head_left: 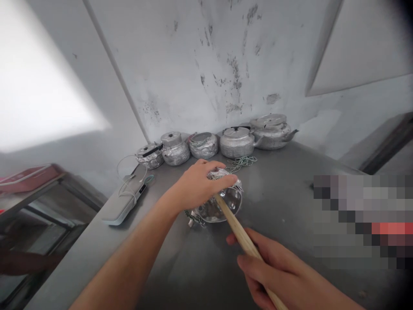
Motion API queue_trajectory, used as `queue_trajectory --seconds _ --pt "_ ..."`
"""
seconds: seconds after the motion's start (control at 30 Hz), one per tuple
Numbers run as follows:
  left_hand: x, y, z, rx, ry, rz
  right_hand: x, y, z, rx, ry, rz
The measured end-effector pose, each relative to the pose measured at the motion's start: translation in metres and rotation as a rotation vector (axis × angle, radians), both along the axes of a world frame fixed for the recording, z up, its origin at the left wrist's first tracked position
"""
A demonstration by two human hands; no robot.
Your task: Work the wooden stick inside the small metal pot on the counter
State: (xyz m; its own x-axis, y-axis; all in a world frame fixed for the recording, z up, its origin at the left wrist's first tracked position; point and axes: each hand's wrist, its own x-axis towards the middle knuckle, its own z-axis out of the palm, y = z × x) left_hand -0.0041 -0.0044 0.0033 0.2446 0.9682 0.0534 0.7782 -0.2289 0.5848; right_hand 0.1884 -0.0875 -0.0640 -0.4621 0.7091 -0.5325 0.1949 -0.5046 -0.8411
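Right hand [281, 275], wrapped round a wooden stick [237, 230] that reaches the mouth of the metal pot [234, 200], should guide it gently while the left hand [200, 183], clasping that pot's upper edge, braces it against the table [180, 262] beneath.

Silvery pot [234, 199] (tilted), pale wooden stick [237, 228]

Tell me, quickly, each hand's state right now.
Left hand: closed, holding the round silvery metal pot.
Right hand: closed around the pale wooden stick.
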Motion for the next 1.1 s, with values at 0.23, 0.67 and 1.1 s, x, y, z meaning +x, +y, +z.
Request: queue_trajectory --seconds 0.23,0.67,1.1 --pt "0.001 -0.001 0.001 -0.006 -0.002 0.011 -0.002 -0.001 0.006 0.039 -0.023 -0.018" --pt "0.0 -0.001 0.0 0.011 0.001 -0.004 0.001 0.005 -0.005 0.017 0.003 0.022" --pt "0.001 -0.002 0.001 -0.001 -0.017 0.009 0.0 0.006 0.0 0.022 -0.01 0.05"
